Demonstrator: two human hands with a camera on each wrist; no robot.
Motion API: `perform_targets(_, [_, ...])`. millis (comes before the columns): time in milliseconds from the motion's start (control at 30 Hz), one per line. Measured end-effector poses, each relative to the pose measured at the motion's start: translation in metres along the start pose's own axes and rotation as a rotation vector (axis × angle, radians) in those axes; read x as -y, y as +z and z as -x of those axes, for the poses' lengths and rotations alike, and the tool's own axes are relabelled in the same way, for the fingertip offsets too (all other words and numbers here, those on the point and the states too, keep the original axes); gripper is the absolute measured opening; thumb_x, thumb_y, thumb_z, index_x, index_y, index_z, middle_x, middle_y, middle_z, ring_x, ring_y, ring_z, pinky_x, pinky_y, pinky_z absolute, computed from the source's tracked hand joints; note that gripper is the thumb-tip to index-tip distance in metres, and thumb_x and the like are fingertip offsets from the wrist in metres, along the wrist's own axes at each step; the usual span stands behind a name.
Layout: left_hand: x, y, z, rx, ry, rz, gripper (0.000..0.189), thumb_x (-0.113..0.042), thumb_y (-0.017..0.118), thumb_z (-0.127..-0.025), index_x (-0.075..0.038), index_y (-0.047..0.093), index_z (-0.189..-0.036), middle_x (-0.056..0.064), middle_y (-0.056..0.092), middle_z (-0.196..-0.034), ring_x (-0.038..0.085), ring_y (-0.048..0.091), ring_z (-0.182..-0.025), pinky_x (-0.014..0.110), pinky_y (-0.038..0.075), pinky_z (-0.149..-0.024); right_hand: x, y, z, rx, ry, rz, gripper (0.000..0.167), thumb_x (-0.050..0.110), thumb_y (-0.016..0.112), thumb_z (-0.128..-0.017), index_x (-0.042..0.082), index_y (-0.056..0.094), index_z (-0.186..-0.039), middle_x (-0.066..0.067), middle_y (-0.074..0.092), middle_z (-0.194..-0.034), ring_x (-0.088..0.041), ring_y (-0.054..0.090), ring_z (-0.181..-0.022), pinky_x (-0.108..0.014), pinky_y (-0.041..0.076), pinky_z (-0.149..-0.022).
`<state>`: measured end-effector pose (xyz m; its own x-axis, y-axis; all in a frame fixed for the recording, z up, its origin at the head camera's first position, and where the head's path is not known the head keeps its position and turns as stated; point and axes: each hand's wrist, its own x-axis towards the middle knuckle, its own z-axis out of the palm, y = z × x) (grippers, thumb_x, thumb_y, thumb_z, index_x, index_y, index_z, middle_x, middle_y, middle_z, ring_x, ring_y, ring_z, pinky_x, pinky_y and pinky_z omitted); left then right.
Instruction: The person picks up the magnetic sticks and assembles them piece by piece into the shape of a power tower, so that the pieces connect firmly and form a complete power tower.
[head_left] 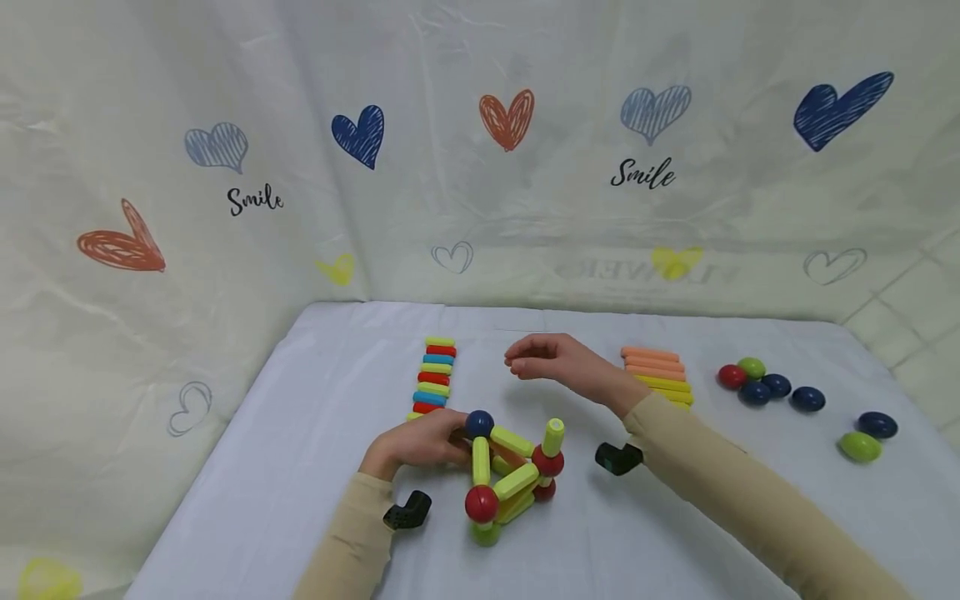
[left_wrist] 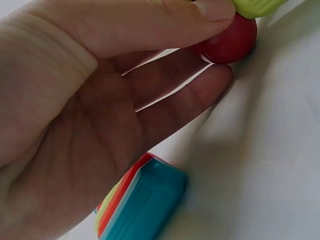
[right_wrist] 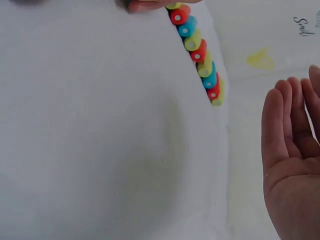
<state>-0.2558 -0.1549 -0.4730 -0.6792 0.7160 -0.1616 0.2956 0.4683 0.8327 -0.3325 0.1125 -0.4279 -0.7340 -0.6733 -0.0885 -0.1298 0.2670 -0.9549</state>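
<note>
Left hand (head_left: 423, 442) pinches a red ball (left_wrist: 232, 42) of the stick-and-ball frame (head_left: 516, 481) between thumb and fingers. The frame stands near the middle of the table (head_left: 262, 500), well in from the left edge; the near edge is out of view. Right hand (head_left: 555, 358) is raised between frame and far edge, fingers loosely bent, holding nothing.

Risks, as judged:
1. The upright stick (head_left: 553, 437) rises from its ball with its top end unjoined; a knock from the right hand could tilt or dislodge it.
2. Uneven pressure from the left hand could twist a joint apart or tip the frame over its green ball (head_left: 485, 534). Joint tightness cannot be told.
3. The coloured stick row (head_left: 433, 377) lies just beside the left hand, toward the far-left corner; a careless sweep could scatter it.
4. The loose balls (head_left: 808, 399) lie toward the right edge with no barrier visible; a bump could roll them off.
</note>
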Motion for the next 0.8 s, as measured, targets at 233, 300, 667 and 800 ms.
perform_targets(233, [0.001,-0.001,-0.004,0.015,0.006,0.018,0.029,-0.002,0.069,-0.089,-0.015,0.067,-0.115,-0.01,0.068,-0.104,0.007,0.064,-0.098,0.024,0.049,-0.092,-0.01,0.014,-0.06,-0.062,0.004,0.197,0.04,0.028,0.063,-0.097,0.006,0.061,-0.13,-0.008,0.063,-0.126,-0.025,0.06,-0.112,-0.035,0.051,-0.095])
perform_targets(300, [0.002,-0.001,-0.004,0.016,0.0,0.026,0.029,-0.002,0.069,-0.089,-0.015,0.067,-0.115,-0.009,0.068,-0.105,0.008,0.064,-0.098,0.024,0.049,-0.092,-0.013,0.019,-0.074,-0.075,0.004,0.258,0.041,0.027,0.063,-0.097,0.006,0.06,-0.132,-0.004,0.063,-0.126,-0.022,0.059,-0.11,-0.033,0.052,-0.093])
perform_targets(667, [0.004,0.0,0.0,-0.008,-0.032,0.023,0.029,-0.002,0.069,-0.089,-0.014,0.066,-0.115,-0.008,0.068,-0.104,0.008,0.064,-0.097,0.024,0.049,-0.092,-0.027,0.048,-0.124,-0.12,0.005,0.332,0.048,0.03,0.063,-0.096,0.013,0.053,-0.141,-0.004,0.055,-0.138,-0.023,0.053,-0.123,-0.036,0.046,-0.101])
perform_targets(800, [0.002,0.0,-0.002,-0.001,-0.019,0.029,0.029,-0.002,0.069,-0.089,-0.014,0.066,-0.115,-0.009,0.068,-0.105,0.007,0.064,-0.097,0.023,0.05,-0.092,-0.026,0.052,-0.128,-0.117,0.0,0.396,0.049,0.032,0.061,-0.097,0.018,0.051,-0.143,-0.004,0.045,-0.148,-0.025,0.047,-0.13,-0.039,0.041,-0.107])
